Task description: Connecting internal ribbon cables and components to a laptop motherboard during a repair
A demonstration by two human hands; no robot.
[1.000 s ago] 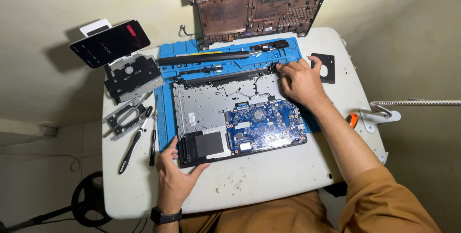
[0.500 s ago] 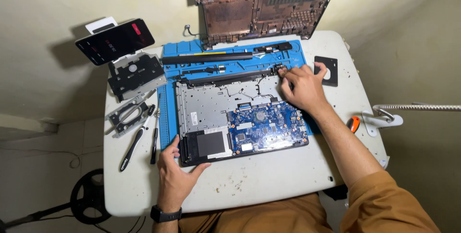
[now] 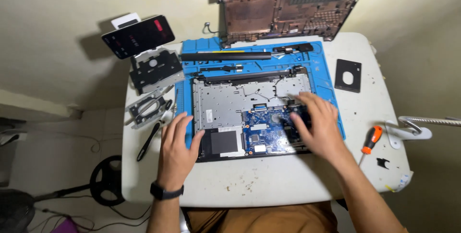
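An opened laptop base lies on a blue work mat on a white table. Its blue circuit board and a dark square panel are exposed. My left hand, fingers spread, rests at the laptop's left front corner, partly on the mat. My right hand, fingers spread, lies flat over the right side of the circuit board. Neither hand holds anything.
A bottom cover leans on the wall behind. A long black bar lies on the mat's far edge. At left are a phone, a black bracket, a metal frame and pliers. At right lie a black plate, an orange-handled screwdriver and a clamp.
My right hand has moved from the laptop's far right corner toward me, onto the circuit board. My left hand has shifted up along the laptop's left front corner.
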